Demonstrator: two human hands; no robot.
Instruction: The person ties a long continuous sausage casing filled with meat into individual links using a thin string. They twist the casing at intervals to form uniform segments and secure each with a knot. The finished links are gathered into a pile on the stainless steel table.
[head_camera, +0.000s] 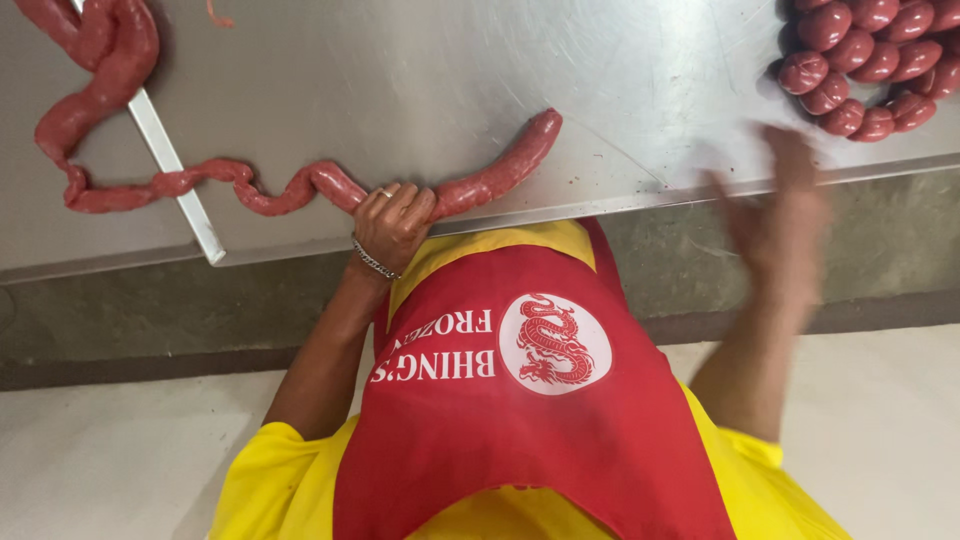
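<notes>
A long red sausage rope (200, 180) lies along the near edge of the steel table (420, 70), winding off to the far left. My left hand (393, 222) is closed around it at the table's edge, a chain bracelet on the wrist. Past my grip, a plump filled length (505, 168) points up to the right. My right hand (785, 215) is blurred at the table's front edge on the right, fingers spread and holding nothing. It is just below a pile of short tied sausage links (868, 65).
A raised metal seam strip (175, 165) crosses the table diagonally at the left, under the sausage rope. Below the table edge are a grey concrete base and a pale floor. My red apron (530, 400) over a yellow shirt fills the bottom of the view.
</notes>
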